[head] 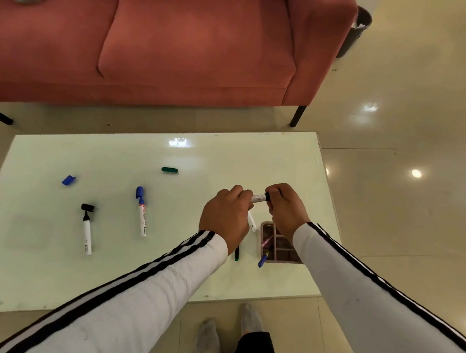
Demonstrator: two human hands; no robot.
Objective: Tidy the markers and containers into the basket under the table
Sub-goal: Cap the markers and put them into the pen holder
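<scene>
Marker (pixel 259 198) w/ white barrel, black cap end, held over desk (pixel 167 267). L hand (pixel 225 216) fingers curl round barrel, R hand (pixel 285 208) fingers pinch cap end. Barrel mostly hidden in L fist. Pink divided container (pixel 268 226) beneath, partly behind R sleeve (pixel 356 277) — contents unclear.
</scene>
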